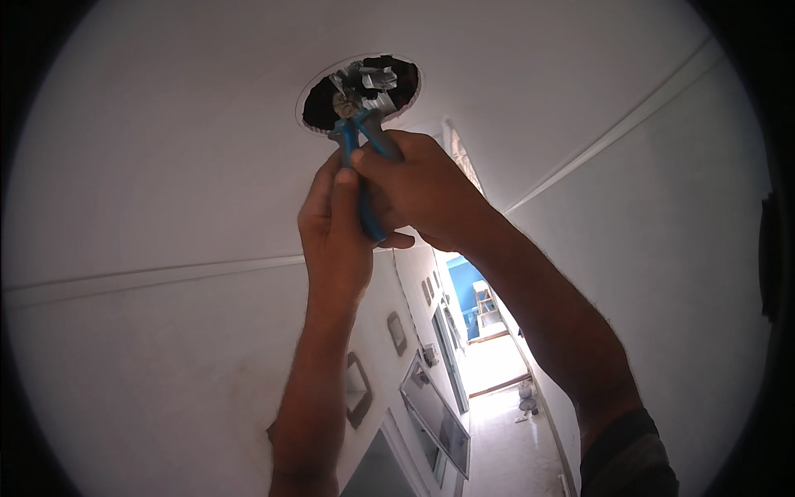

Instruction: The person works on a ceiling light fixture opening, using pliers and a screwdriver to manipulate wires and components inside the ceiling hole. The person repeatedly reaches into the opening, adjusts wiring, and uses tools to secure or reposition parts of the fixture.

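Note:
Above me, a round hole is cut in the white ceiling. Inside it are crumpled silvery metal strips and a rough tan lump. Blue-handled pliers reach up to the hole's near edge; their jaws cannot be made out clearly. My left hand is closed round the lower part of one blue handle, thumb pressed along it. My right hand grips the pliers from the other side, its thumb against the handles. Some of its fingers are hidden behind the left hand.
A narrow corridor stretches away below, with a pale floor. A tilted framed panel leans by the left wall. Farther off stand a stepladder and small containers. The right wall runs close beside my right arm.

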{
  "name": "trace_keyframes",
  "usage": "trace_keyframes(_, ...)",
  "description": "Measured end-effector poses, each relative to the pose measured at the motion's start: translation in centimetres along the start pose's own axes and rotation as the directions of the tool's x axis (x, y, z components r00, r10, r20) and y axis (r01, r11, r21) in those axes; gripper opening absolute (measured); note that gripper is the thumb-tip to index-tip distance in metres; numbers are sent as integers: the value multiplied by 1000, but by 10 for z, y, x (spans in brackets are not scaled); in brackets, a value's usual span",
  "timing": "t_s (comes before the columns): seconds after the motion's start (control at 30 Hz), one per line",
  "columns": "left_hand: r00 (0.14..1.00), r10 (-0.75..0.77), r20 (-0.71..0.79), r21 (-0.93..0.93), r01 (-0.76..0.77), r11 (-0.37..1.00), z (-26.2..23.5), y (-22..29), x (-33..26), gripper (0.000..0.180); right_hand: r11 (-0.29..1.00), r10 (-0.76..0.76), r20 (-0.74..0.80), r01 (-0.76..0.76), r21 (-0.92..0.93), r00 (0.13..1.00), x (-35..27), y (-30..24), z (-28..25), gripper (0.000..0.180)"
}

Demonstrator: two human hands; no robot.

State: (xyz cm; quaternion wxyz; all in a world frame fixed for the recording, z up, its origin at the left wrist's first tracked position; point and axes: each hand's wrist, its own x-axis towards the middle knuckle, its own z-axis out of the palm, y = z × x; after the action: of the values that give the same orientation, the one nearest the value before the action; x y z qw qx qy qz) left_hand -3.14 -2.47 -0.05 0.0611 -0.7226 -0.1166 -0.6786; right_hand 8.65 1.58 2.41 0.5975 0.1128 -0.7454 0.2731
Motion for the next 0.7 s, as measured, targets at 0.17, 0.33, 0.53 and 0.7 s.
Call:
trace_keyframes(0.17, 992, 117, -52, 123, -110, 986, -5, -18, 1, 47, 956, 6, -93, -33, -293, 996, 2, -15, 19, 31)
trace_keyframes(0.33, 987, 133, -87, 189, -115, 975, -6, -15, 24, 44, 933, 0, -75, -27, -360, 997, 20, -18, 19, 31)
trace_keyframes(0.53, 986, 101, -136, 283, -59, 957, -2, -3, 23, 43, 959, -30, -165, -18, -282, 986, 30, -8, 26, 33)
trace_keyframes(0.7, 984, 143, -103, 328, -102, 939, -8, -5, 36, 40, 960, 3, -160, -48, -277, 987, 41, -11, 22, 31)
